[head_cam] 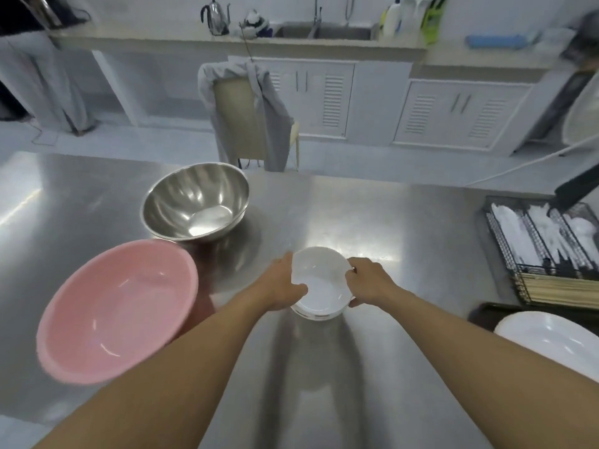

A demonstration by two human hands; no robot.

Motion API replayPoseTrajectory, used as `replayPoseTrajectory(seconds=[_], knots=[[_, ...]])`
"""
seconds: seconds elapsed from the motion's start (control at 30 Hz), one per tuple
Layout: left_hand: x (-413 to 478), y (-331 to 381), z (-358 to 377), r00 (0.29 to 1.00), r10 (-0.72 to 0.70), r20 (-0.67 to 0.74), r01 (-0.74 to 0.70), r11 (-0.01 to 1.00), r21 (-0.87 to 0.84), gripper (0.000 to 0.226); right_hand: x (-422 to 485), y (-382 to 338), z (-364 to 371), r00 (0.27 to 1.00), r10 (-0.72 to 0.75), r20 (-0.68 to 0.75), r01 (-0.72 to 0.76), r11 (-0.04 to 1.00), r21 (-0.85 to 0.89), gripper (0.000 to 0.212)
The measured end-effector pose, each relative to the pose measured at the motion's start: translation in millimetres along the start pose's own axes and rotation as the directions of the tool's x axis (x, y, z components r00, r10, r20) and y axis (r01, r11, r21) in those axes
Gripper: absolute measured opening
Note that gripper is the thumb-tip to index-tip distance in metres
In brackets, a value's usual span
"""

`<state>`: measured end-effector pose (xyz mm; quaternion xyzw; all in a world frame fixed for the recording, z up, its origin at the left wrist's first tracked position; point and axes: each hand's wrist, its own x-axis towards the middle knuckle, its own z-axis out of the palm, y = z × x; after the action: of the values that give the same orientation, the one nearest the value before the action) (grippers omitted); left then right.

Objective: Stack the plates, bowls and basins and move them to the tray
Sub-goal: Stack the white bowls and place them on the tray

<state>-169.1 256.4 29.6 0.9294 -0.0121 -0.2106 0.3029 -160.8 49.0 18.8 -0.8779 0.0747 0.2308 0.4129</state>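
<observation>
A small stack of white bowls [321,283] sits in the middle of the steel table [405,228]. My left hand [282,286] grips its left rim and my right hand [369,281] grips its right rim. To the left lies a pink plastic basin [116,312], tilted toward me. Behind the pink basin stands a steel basin [196,202]. At the right edge, white plates [551,341] rest on a dark tray [486,311].
A black wire rack [544,234] with white cutlery and bundled wooden sticks stands at the right. Past the table's far edge are a chair draped with grey cloth [246,115] and a counter with a sink [324,32] and a kettle [215,16].
</observation>
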Motion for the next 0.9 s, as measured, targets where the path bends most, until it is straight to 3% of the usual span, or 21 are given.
replayPoseTrajectory(seconds=[0.23,0.5,0.8,0.9], knots=[[24.2,78.6,23.9,0.969,0.187,0.163,-0.191,0.982,0.011,0.083,-40.8,46.3,-60.3,0.959,0.098,-0.265,-0.085,0.994,0.062,0.042],[39.8,185.1,79.0,0.874,0.386,0.294,-0.422,0.904,0.069,0.081,-99.9,115.9,-124.5,0.837,0.205,-0.507,-0.173,0.979,0.111,0.040],[42.9,311.3,167.3,0.733,0.546,0.405,-0.608,0.794,0.030,0.072,-160.1,210.8,-202.4,0.676,0.379,-0.632,-0.256,0.925,0.281,0.039],[46.8,346.0,197.7,0.703,0.562,0.436,-0.633,0.774,0.023,0.080,-168.4,242.2,-226.5,0.629,0.408,-0.662,-0.285,0.913,0.291,0.037]])
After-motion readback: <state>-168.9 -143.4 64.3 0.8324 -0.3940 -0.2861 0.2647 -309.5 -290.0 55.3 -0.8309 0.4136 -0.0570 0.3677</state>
